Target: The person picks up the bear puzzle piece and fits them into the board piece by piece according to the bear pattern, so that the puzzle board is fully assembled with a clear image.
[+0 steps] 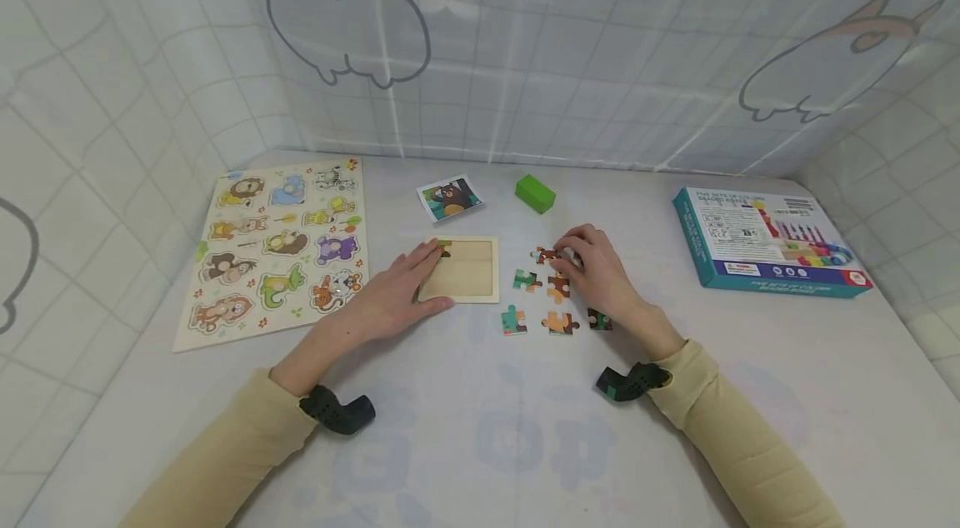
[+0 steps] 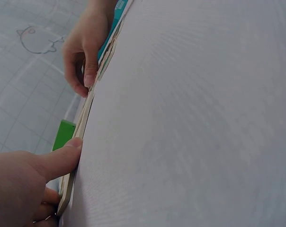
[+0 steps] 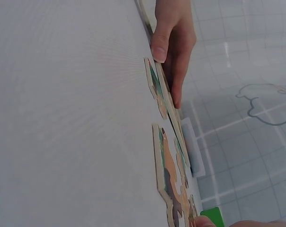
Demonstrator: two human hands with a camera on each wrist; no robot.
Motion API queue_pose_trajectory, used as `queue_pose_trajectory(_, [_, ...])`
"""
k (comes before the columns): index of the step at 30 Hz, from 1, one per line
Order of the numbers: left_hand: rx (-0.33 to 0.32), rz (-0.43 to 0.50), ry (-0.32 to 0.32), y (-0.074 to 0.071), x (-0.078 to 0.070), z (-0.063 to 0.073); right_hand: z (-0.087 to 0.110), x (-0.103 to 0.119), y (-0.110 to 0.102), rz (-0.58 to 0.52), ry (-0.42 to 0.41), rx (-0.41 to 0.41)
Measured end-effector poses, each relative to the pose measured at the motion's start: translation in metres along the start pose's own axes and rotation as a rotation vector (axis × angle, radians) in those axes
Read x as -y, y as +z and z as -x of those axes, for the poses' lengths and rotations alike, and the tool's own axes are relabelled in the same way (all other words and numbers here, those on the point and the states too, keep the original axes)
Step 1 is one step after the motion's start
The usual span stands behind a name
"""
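Note:
A small wooden puzzle tray [image 1: 495, 270] lies flat on the table, with one picture piece [image 1: 446, 248] in its upper left corner. My left hand [image 1: 397, 295] holds the tray at its left side, fingers by the upper left corner and thumb along the near edge. To the right, my right hand [image 1: 600, 274] has curled fingers and pinches a brown and orange jigsaw piece [image 1: 543, 255] at the top of the loose group. Around it lie a green piece [image 1: 527, 281], a brown piece [image 1: 558, 288], a teal piece [image 1: 513, 321], an orange piece [image 1: 560, 323] and a dark piece [image 1: 600, 320].
An animal puzzle board [image 1: 281, 245] lies at the left. Behind the tray are a bear picture card [image 1: 450, 198] and a green block [image 1: 536, 193]. A flat teal toy box [image 1: 772, 241] lies at the right. Patterned cloth walls stand behind the table.

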State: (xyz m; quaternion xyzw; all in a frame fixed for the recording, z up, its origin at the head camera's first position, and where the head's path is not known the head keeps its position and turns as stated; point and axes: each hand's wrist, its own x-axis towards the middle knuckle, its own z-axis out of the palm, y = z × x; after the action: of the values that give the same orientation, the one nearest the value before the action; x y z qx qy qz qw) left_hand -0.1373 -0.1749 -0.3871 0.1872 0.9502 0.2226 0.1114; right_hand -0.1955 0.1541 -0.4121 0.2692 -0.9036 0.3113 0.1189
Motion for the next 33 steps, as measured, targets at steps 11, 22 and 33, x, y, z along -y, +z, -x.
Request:
queue_pose_trajectory(11, [0.001,-0.001,0.006,0.001,0.001,-0.001,0.000,0.004,-0.004,-0.010,0.038,0.004])
queue_pose_trajectory(22, [-0.011,-0.001,0.011,0.000,0.000,0.000,-0.005,0.020,-0.005,-0.027,0.030,0.024])
queue_pose_trajectory(33, [-0.014,-0.006,0.018,0.001,0.001,0.000,-0.018,0.048,0.007,-0.042,0.007,0.066])
